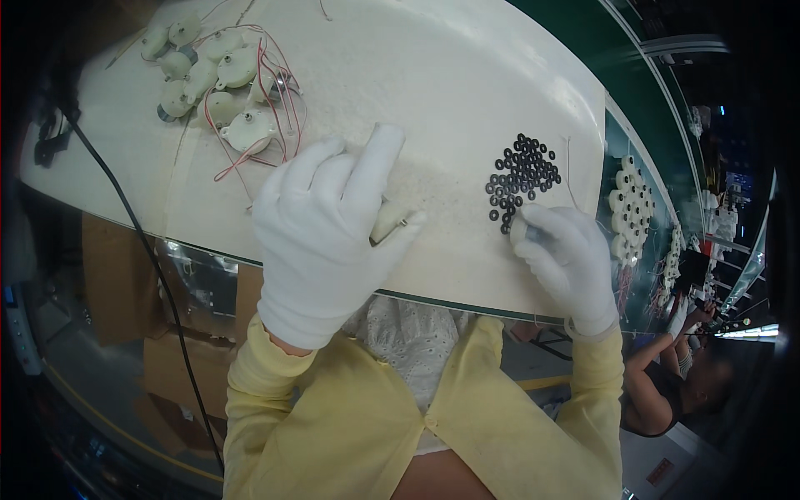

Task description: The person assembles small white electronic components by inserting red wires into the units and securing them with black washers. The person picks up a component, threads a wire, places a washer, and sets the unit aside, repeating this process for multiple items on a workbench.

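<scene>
My left hand (312,225), in a white glove, is closed around a cream-coloured small motor (387,220) with a short metal shaft showing by the thumb; most of it is hidden by the fingers. To the right lies a loose pile of small black rings (525,169) on the white table. My gloved right hand (571,258) is at the near edge of this pile, its thumb and fingertips drawn together beside the closest rings. Whatever is between those fingertips is too small or too covered to make out.
Several cream round motors (237,67) with red and white wires lie in a heap at the far left of the table (433,75). More such parts (631,208) stand in rows at the right. A black cable (137,225) hangs on the left. Another person (667,387) sits at the right.
</scene>
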A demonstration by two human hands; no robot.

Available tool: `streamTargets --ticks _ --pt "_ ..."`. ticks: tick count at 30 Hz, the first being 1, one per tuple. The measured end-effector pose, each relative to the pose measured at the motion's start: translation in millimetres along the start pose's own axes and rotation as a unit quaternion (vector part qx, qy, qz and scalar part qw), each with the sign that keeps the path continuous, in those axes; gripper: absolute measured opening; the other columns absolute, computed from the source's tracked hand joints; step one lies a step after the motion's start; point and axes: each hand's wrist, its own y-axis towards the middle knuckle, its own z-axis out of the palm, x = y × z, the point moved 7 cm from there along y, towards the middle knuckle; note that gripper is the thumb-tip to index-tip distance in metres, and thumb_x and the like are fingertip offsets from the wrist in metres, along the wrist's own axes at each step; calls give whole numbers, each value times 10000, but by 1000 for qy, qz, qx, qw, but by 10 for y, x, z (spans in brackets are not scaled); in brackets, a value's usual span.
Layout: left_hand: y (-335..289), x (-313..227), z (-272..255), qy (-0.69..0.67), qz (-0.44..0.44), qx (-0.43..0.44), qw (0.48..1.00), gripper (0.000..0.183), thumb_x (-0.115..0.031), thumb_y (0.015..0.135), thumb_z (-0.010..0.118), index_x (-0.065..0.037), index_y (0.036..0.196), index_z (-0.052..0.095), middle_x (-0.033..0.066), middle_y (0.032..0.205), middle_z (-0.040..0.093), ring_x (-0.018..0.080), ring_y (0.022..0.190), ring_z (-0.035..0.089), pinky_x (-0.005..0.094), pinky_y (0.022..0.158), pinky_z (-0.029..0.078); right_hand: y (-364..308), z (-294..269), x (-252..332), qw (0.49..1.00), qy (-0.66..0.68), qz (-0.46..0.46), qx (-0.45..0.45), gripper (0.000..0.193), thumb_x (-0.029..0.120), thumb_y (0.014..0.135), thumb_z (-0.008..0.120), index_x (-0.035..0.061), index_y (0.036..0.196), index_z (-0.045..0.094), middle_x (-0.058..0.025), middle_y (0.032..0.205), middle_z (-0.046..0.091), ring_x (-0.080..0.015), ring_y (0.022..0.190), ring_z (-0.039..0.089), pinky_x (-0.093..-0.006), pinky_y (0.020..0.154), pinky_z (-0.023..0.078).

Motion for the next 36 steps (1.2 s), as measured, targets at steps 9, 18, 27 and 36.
streamTargets --ticks 9,18,27,36 --pt "-33 26 41 14 -1 1 1000 325 -309 731 874 -185 972 694 31 932 636 322 1085 645 449 858 494 142 -9 156 989 -130 -16 61 398 197 777 831 99 1134 686 -46 787 614 -269 692 613 -403 640 459" --pt "-56 4 50 25 15 -15 999 335 -284 731 875 -189 986 680 26 940 613 317 1090 637 450 860 493 40 -105 259 963 -221 6 154 244 267 822 779 177 1017 665 -10 755 582 -255 694 600 -390 729 439" --pt "-61 1 48 24 15 5 1000 338 -267 756 876 -188 1019 680 30 970 611 318 1103 635 442 865 489 -9 -90 277 950 -250 -27 184 198 267 833 763 186 922 606 -11 710 558 -236 663 596 -388 685 438" --pt "-21 -51 25 21 33 7 999 312 -227 767 872 -143 1004 688 67 976 625 358 1049 644 470 864 523 -300 -70 32 989 -124 12 81 263 176 790 785 177 1022 663 -14 706 559 -241 629 587 -387 625 423"
